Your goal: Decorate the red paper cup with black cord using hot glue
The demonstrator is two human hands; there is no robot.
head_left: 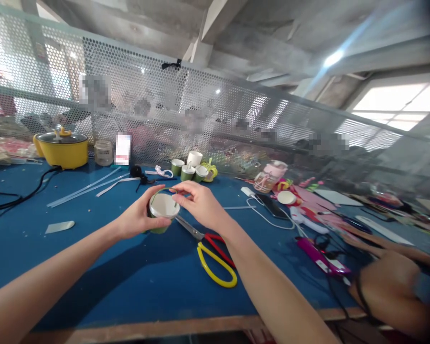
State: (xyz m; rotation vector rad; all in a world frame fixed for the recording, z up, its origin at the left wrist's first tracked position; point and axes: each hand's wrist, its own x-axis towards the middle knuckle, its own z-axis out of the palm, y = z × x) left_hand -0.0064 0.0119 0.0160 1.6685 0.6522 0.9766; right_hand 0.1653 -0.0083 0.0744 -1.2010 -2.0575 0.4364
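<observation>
Forearms of the person enter from the near edge of the blue desk (93, 286) and meet above its middle. Left hand (138, 217): fingers curled around a small green cup (163, 212) with a white inside, thumb pressed to its near wall, cup held just above the desk surface. Right hand (200, 205): thumb and forefinger pinched together at the cup's far rim; what they pinch is too small to tell. Yellow- and red-handled scissors (215, 260): flat on the desk just beside and below the right wrist, blades pointing toward the cup. Far edge, against the perforated metal screen (236, 114): a cluster of similar green cups (191, 171). Far left corner: a yellow pot with a glass lid (62, 148). Right side: a white cable (268, 217), a pink tool (322, 258) and another person's arm (390, 286).
</observation>
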